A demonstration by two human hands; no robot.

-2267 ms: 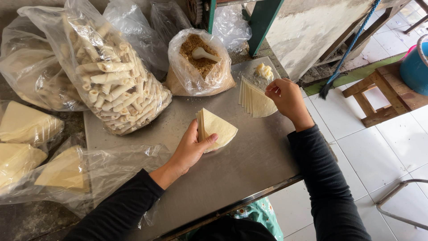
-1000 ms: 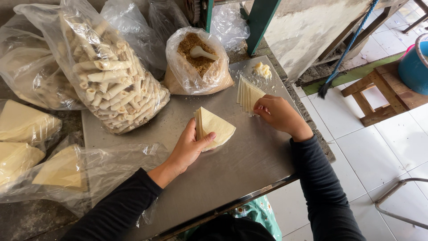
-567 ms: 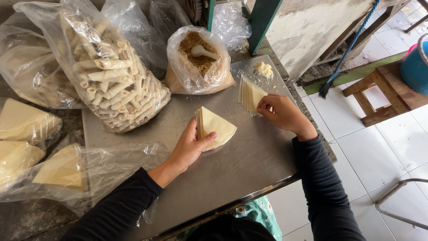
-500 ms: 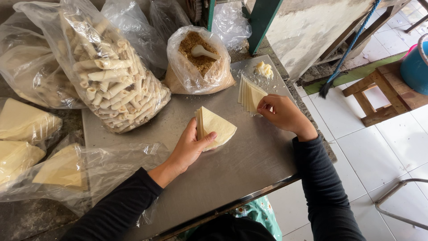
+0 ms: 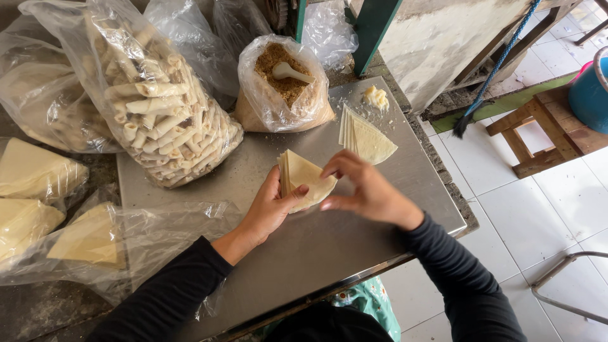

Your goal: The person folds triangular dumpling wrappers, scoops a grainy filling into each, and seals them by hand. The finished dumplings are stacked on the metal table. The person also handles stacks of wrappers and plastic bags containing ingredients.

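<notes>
Head view showed a stack of thin triangular wrappers (image 5: 309,180) near the middle of the metal table (image 5: 304,247), held on its left edge by the left hand (image 5: 269,209), fingers curled up around the stack and thumb across the top sheet. The right hand (image 5: 367,190) was just beside it, fingertips pinched narrow at the stack's right corner; whether they had one sheet or several was hard to tell from this angle. Such thin sheets could tear if pulled against the thumb's pressure, or two could lift together if they stuck. A second pile of wrappers (image 5: 367,139) lay just behind, with a small lump of paste (image 5: 375,97) beyond it. An open bag of brown filling with a spoon (image 5: 282,82) and a large bag of finished rolls (image 5: 161,107) stood farther back.
</notes>
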